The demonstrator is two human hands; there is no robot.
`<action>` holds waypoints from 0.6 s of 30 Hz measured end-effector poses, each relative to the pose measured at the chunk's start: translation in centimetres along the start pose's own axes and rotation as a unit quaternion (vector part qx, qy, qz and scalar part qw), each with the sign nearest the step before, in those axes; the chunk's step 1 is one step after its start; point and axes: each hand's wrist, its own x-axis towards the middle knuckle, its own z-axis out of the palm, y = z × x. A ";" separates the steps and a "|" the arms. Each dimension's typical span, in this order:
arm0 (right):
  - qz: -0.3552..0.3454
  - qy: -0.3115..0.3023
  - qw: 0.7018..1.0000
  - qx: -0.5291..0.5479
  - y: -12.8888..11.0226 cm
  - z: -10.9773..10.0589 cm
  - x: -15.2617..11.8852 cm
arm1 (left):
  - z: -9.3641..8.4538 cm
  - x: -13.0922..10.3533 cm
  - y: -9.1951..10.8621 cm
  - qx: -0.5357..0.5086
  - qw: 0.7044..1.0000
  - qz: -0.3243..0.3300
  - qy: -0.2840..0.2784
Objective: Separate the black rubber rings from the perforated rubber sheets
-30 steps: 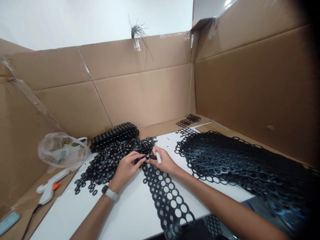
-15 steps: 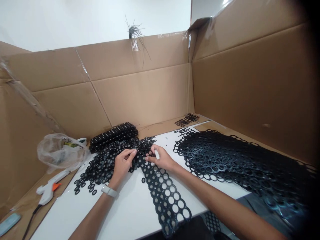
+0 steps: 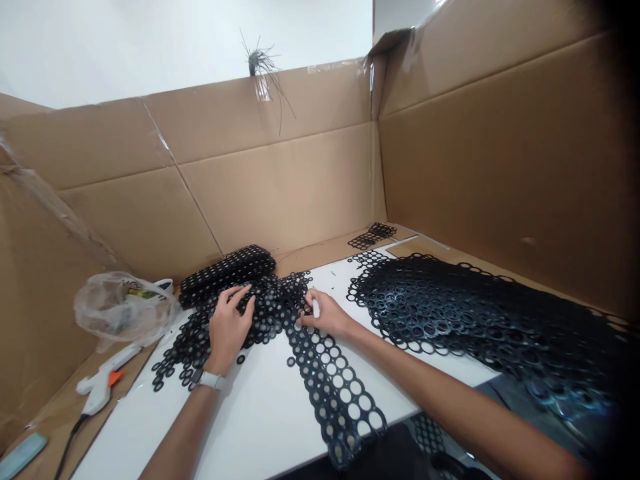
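My left hand [image 3: 231,327], with a watch [image 3: 213,380] on its wrist, is over a pile of loose black rings [image 3: 273,317], fingers apart and nothing visible in them. My right hand [image 3: 325,313] is closed around a short white stick-like object [image 3: 315,307]; its exact kind is unclear. The right fingertips are at the far end of a strip of joined black rings [image 3: 327,380], which runs toward me over the edge of the white board [image 3: 260,413]. Whether those fingertips also pinch a ring cannot be made out.
A big layered heap of joined black rings [image 3: 440,307] covers the right side. Behind the loose rings lies a black dotted roll [image 3: 227,270]. On the left are a clear plastic bag [image 3: 117,310], a white glue gun [image 3: 100,390] and a pale blue object [image 3: 23,457]. Cardboard walls [image 3: 280,180] enclose the table.
My left hand has moved left, away from the right hand, and its pinched fingers have spread over the loose rings. The right hand stays nearly in place with the white object.
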 end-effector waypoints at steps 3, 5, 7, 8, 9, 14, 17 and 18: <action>0.007 0.007 0.995 0.099 0.1 0.1 0.2 | 0.2 -0.7 2.9 -0.056 0.996 0.042 -0.057; 0.010 0.010 0.990 0.137 0.1 0.1 0.3 | 0.5 -1.3 4.5 -0.068 0.989 0.072 -0.107; 0.011 0.012 0.989 0.144 0.1 0.1 0.4 | 0.9 -1.9 5.5 -0.066 0.983 0.094 -0.142; 0.013 0.012 0.989 0.146 0.0 0.1 0.5 | 1.0 -2.1 5.8 -0.066 0.981 0.100 -0.152; 0.015 0.012 0.988 0.152 0.0 0.2 0.5 | 1.1 -2.2 6.0 -0.069 0.980 0.100 -0.157; 0.031 0.008 0.975 0.221 -0.2 0.7 0.2 | 1.1 -2.2 5.8 -0.078 0.983 0.070 -0.154; 0.044 0.012 0.966 0.253 0.0 1.0 0.0 | 1.1 -2.2 5.5 -0.077 0.982 0.076 -0.153; 0.047 0.013 0.966 0.255 0.1 1.1 -0.1 | 1.2 -2.3 5.5 -0.078 0.982 0.081 -0.154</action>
